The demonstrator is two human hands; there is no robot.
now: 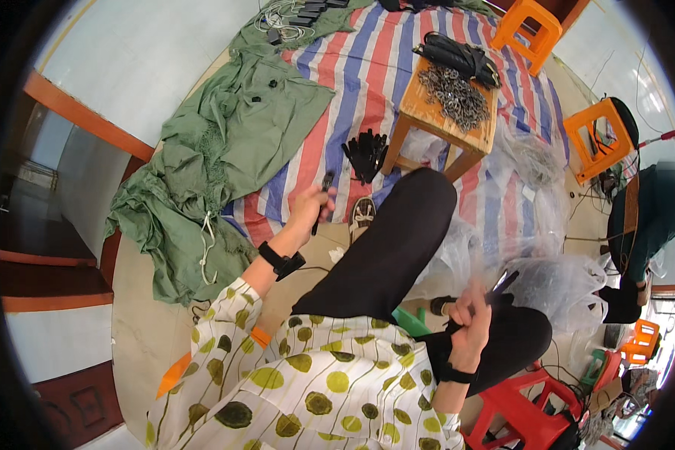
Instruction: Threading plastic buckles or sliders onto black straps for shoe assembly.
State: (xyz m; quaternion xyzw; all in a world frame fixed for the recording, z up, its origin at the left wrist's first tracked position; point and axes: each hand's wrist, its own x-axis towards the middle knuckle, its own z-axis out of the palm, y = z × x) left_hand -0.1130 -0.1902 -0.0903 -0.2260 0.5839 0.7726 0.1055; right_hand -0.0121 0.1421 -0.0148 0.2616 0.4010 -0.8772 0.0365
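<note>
Perhaps the black piece [328, 181], held in the left hand [308, 208] near the sheet [377, 66], could slip down if this grip loosens; the right hand [470, 319] is blurred, so its grip I cannot tell.

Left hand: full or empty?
Full: a slim black object shows above and below the curled left hand.

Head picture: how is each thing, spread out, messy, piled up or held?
Left hand: closed on a slim black thing
Right hand: blurred, grip unclear
Wooden stool: upright, loaded
Metal pieces: heaped
Black pieces: piled
Striped sheet: spread out
Green cloth: crumpled
Plastic bag: crumpled
</note>
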